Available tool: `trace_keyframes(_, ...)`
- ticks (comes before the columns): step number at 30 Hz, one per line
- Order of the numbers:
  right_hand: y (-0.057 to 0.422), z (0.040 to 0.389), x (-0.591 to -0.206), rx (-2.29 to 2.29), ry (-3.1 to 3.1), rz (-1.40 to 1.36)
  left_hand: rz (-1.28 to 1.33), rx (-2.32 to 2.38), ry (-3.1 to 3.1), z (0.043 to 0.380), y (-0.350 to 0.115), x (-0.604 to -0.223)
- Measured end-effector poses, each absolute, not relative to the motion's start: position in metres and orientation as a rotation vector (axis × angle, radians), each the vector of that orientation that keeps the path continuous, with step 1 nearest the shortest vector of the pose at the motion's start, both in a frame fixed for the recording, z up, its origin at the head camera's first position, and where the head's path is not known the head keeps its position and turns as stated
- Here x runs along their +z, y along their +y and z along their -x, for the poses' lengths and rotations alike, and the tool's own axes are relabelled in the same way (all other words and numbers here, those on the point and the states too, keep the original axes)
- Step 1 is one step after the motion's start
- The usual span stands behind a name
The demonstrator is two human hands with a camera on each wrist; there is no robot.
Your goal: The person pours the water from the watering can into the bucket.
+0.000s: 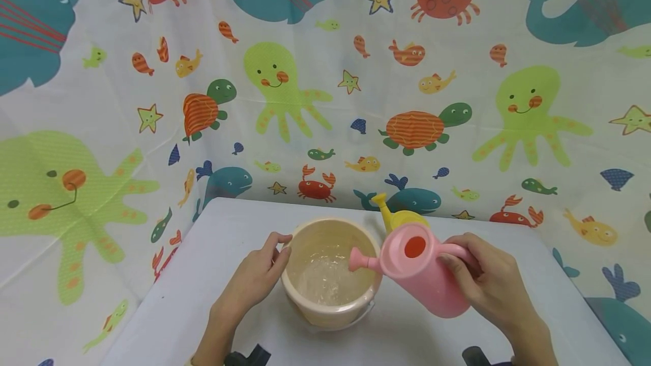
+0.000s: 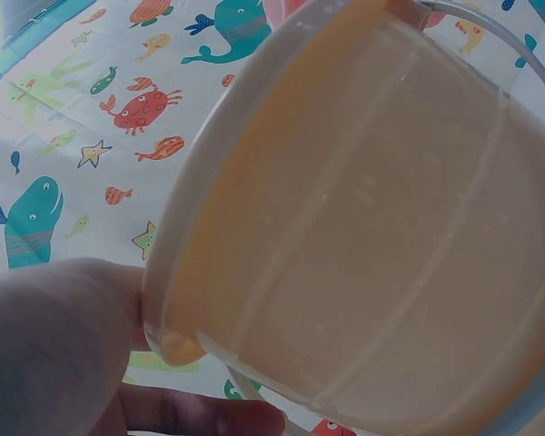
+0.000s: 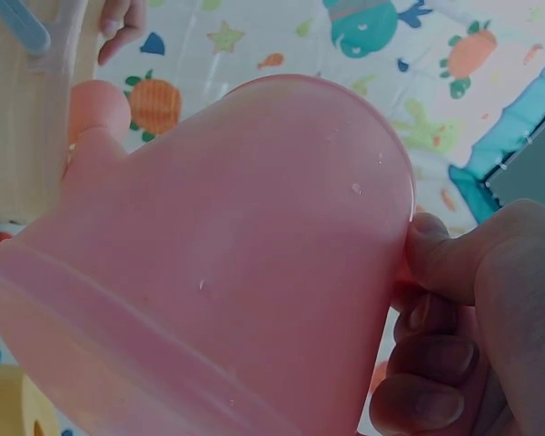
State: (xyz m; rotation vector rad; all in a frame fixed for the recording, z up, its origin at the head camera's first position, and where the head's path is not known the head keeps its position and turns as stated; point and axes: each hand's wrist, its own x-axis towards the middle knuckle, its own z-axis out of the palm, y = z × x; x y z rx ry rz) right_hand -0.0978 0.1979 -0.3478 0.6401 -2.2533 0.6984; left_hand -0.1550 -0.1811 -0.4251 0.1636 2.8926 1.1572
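Note:
A cream bucket (image 1: 329, 316) stands on the white table, with water (image 1: 328, 275) inside that looks rippled. My left hand (image 1: 256, 273) holds its rim at the left side, fingers on the edge and thumb beside it. My right hand (image 1: 489, 277) grips the handle of a pink watering can (image 1: 424, 278). The can is tilted to the left, with its spout over the bucket's right rim and its round opening facing up. In the right wrist view, a few drops cling to the pink can (image 3: 254, 227), and curled fingers (image 3: 431, 359) wrap the handle.
Behind the pink can stands a yellow watering can (image 1: 404, 218), partly hidden. A curtain (image 1: 305, 100) printed with sea animals hangs along the table's back and sides. The bucket's wire handle (image 1: 358, 319) hangs down at its front right.

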Motion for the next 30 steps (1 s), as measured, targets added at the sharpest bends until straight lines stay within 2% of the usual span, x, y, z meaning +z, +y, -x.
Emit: trace_keyframes(30, 0.1956, 0.096, -0.347, 0.733, -2.252, -0.621, -0.181, 1.144, 2.915, 0.1548, -0.1812, -0.426)
